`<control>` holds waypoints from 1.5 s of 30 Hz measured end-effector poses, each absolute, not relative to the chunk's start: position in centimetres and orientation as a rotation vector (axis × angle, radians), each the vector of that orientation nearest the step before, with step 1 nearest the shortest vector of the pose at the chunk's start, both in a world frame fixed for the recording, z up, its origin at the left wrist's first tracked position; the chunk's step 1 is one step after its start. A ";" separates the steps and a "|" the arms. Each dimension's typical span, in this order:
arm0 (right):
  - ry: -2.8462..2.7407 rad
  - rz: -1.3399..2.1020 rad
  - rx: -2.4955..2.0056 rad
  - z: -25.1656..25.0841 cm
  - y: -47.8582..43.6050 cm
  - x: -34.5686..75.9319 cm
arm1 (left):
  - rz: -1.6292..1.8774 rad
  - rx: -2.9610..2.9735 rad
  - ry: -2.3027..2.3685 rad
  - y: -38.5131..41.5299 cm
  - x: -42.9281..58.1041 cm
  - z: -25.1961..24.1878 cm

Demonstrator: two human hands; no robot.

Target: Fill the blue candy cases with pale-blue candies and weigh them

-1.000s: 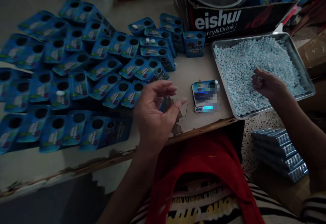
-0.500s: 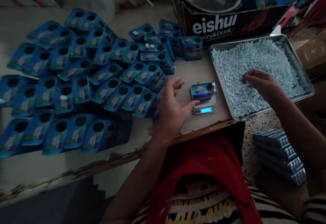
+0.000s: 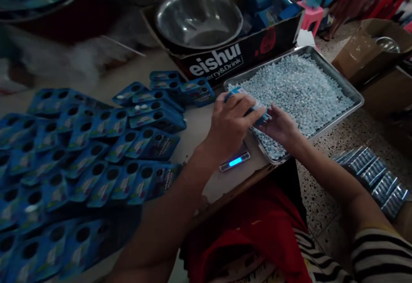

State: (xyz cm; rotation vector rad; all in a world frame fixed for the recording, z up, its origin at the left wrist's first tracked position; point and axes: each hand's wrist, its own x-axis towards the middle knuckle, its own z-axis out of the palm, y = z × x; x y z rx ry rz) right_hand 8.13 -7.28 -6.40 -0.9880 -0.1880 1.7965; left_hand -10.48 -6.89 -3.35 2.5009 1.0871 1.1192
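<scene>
My left hand (image 3: 233, 115) is closed around a small blue candy box (image 3: 237, 91), lifted above the scale and tilted toward the tray. Its fingers cover most of the box. At the box's right end is my right hand (image 3: 280, 124), palm turned up and fingers stretched out, partly hidden under or behind the box; whether candies lie in it I cannot tell. A small digital scale (image 3: 234, 162) with a lit blue display sits below my left hand. Beyond my hands a metal tray (image 3: 337, 122) holds a thick layer of pale blue and white candies (image 3: 299, 88).
Many blue boxes (image 3: 96, 180) with round holes on top stand in rows at left. A black carton (image 3: 222, 66) behind holds a steel bowl (image 3: 199, 21). Silvery-blue packs (image 3: 373, 176) are stacked low at right, near an open brown carton (image 3: 367, 51).
My left hand has lifted the candy box off the scale and tilted it by the tray. My right hand has moved left from the candies to the box. The view has turned rightward.
</scene>
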 end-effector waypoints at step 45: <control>-2.551 0.120 -1.863 -3.2 -5.0 12.7 | 1.606 1.407 1.490 -18.1 -19.9 -6.0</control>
